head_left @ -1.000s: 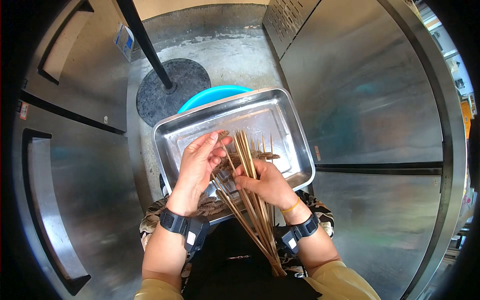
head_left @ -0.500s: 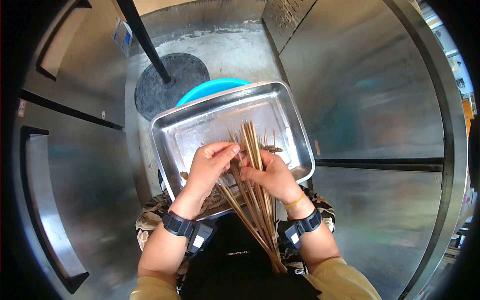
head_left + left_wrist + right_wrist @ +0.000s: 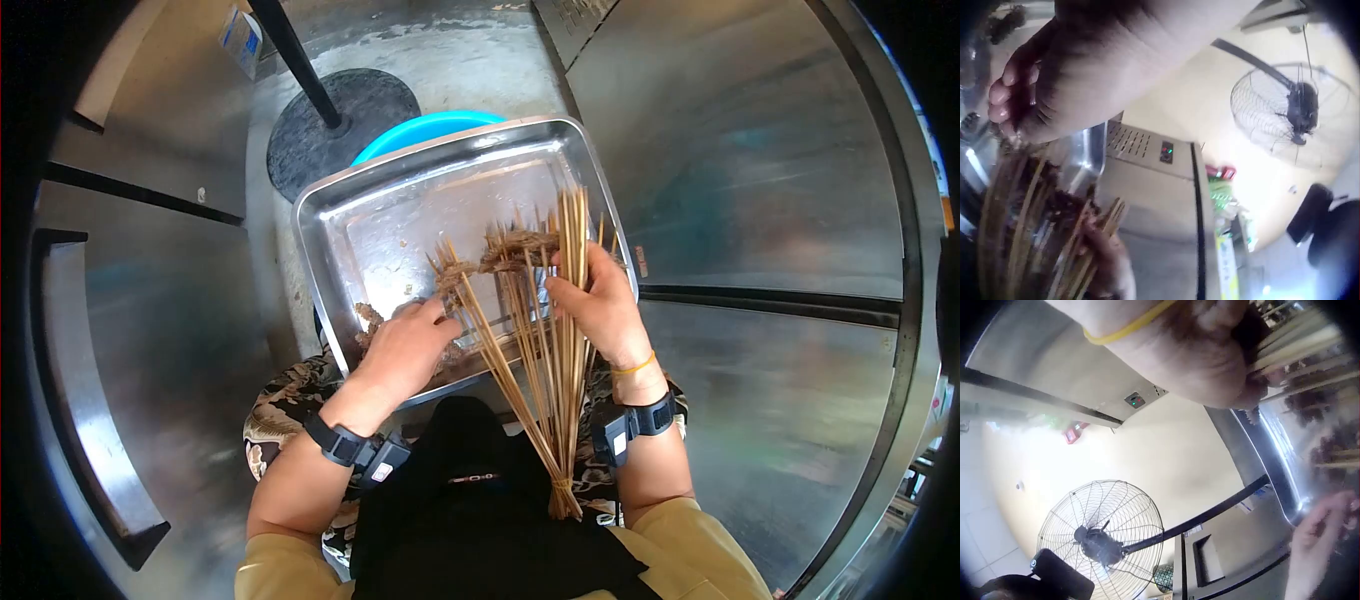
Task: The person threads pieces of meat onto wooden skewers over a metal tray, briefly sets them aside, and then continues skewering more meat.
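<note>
Bare wooden skewers (image 3: 573, 240) stand in a tight bundle in the right hand (image 3: 608, 315), thumb and fingers round them. Beside them, other skewers carrying brown meat pieces (image 3: 520, 248) fan out over the metal tray (image 3: 312, 262); their lower ends meet in a bunch below. The left hand (image 3: 400, 350) is over the tray's near left part, fingertips bent down beside the leftmost meat-bearing skewers. In the left wrist view, the left hand (image 3: 1097, 69) has curled fingers close to its thumb; whether something is pinched there cannot be told. Loose meat (image 3: 368, 320) lies left of this hand.
A blue basin (image 3: 430, 126) shows behind the tray, near a round black stand base (image 3: 375, 105) with a pole. Steel cabinets (image 3: 740, 150) flank both sides. A wire fan (image 3: 1100, 531) appears in the right wrist view.
The hands have moved apart, the left down and leftward, the right rightward with the skewer bundle. The meat-bearing skewers now show spread between them. In the head view the tray sits higher.
</note>
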{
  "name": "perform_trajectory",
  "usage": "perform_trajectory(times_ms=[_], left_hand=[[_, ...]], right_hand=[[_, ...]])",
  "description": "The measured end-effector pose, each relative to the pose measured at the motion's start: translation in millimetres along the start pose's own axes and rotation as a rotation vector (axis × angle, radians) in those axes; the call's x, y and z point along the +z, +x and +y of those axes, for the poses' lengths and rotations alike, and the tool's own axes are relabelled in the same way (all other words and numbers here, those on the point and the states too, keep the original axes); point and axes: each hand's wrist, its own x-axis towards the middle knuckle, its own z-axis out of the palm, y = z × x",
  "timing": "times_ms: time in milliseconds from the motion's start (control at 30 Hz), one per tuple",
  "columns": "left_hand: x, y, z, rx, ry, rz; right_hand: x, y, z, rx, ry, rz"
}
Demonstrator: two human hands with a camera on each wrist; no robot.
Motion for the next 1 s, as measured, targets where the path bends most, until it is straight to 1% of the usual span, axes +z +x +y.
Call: perform_trajectory(times_ms=[33,167,200,233,267,367,400,500,533,567,633,733,867,1000], left_hand=[[0.4,1.6,3.2,0.002,0.016,0.002],[-2.7,9.6,9.5,0.023,0.062,0.000],[-1.6,11.1,8.7,0.029,0.067,-0.003],[-1.9,11.8,8.3,0.035,0.072,-0.008],[-4.5,10.6,8.2,0.068,0.074,0.036],[-30.2,8.9,3.6,0.051,-0.139,-0.231],[-34.6,6.6,-2.2,0.076,-0.282,-0.242],[-61.4,7.7,-1.3,-0.080,-0.808,-0.371],[-59.4,11.3,-5.0,-0.049,-1.023,-0.360],[-61.5,12.9,-6.7,-0.132,-1.347,-0.391],[-71.3,19.4,-6.3,-0.117,-1.505,-0.263],[-67.5,31.8,-10.8,-0.140,-1.779,0.015],[-63.9,46.5,-14.5,-0.297,-1.908,0.324],[-62.0,51.7,-13.9,-0.351,-1.960,0.383]], right_hand=[[1.2,-0.3,-3.2,0.013,0.026,-0.021],[3.1,3.5,-10.7,0.054,0.369,-0.226],[2.3,3.3,-14.2,0.109,0.398,-0.233],[2.1,3.2,-14.6,0.116,0.403,-0.225],[1.8,3.0,-13.2,0.123,0.410,-0.216],[1.7,3.6,-9.8,0.099,0.383,-0.186],[1.0,3.6,-9.8,0.103,0.371,-0.193],[4.0,5.6,-7.2,0.085,0.353,-0.207],[6.8,5.9,-7.4,0.065,0.363,-0.207],[9.8,6.4,-8.7,0.045,0.373,-0.208],[15.0,7.6,-13.5,0.065,0.377,-0.227],[21.8,9.2,-14.3,0.093,0.383,-0.266],[31.1,8.5,-18.9,0.133,0.407,-0.278],[35.0,9.7,-18.2,0.140,0.381,-0.314]])
